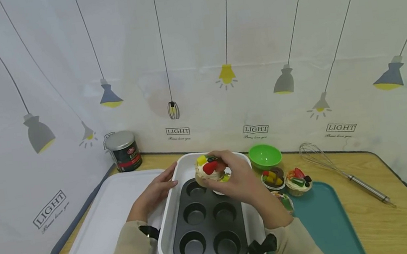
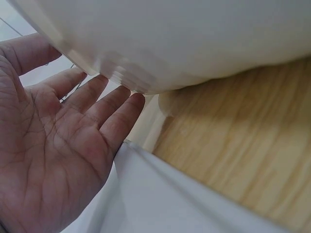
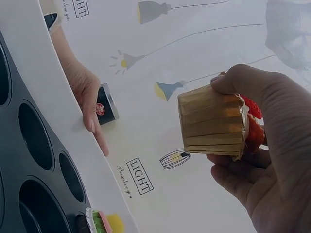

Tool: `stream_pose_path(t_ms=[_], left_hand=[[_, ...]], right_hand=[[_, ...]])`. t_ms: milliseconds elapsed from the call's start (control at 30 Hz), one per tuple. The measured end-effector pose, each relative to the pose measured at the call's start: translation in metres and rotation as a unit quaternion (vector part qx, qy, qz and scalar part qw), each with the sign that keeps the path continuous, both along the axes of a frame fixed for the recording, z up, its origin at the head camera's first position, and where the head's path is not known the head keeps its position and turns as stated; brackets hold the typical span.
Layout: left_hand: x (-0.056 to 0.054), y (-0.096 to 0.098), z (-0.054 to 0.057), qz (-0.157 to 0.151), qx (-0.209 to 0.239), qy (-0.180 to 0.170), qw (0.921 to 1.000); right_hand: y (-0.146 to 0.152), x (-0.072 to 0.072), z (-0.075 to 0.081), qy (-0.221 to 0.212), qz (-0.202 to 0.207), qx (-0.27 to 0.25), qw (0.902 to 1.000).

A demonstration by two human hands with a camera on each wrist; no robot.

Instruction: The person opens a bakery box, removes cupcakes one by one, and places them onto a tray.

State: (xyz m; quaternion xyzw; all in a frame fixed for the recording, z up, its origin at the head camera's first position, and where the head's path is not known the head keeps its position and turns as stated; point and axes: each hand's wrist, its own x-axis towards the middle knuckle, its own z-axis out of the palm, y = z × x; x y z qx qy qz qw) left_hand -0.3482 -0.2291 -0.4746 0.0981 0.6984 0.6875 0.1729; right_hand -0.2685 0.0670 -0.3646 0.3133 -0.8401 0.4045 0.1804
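In the head view my right hand pinches a fruit-topped cupcake above the far end of a dark muffin tin. The right wrist view shows its pleated brown paper cup between thumb and fingers. The tin lies inside a deep white tub. A second cupcake sits in a far cup of the tin, mostly hidden by my right hand in the head view. My left hand is at the tub's left side; in the left wrist view its extended fingertips touch the outer wall.
Right of the tub, three cupcakes stand at the far end of a teal tray. Behind them is a green bowl; a whisk lies farther right. At left are a white lid and a dark can.
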Motion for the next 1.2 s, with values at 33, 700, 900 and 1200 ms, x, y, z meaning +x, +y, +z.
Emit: stream_pose_path(t_ms=[33, 700, 900, 1200], left_hand=[[0.0, 0.0, 0.0, -0.002, 0.002, 0.002, 1.0], [-0.002, -0.004, -0.005, -0.002, 0.014, 0.004, 0.9999], [-0.001, -0.003, -0.004, 0.0, 0.006, 0.004, 1.0], [0.0, -0.002, -0.001, 0.006, -0.01, 0.0, 0.9999]], right_hand=[[0.001, 0.0, 0.001, -0.001, -0.001, 0.0, 1.0], [0.043, 0.004, -0.004, -0.033, -0.036, 0.016, 0.9987], [0.078, 0.005, -0.009, -0.048, -0.065, 0.033, 0.9962], [0.144, 0.007, -0.015, -0.06, -0.106, 0.065, 0.9904]])
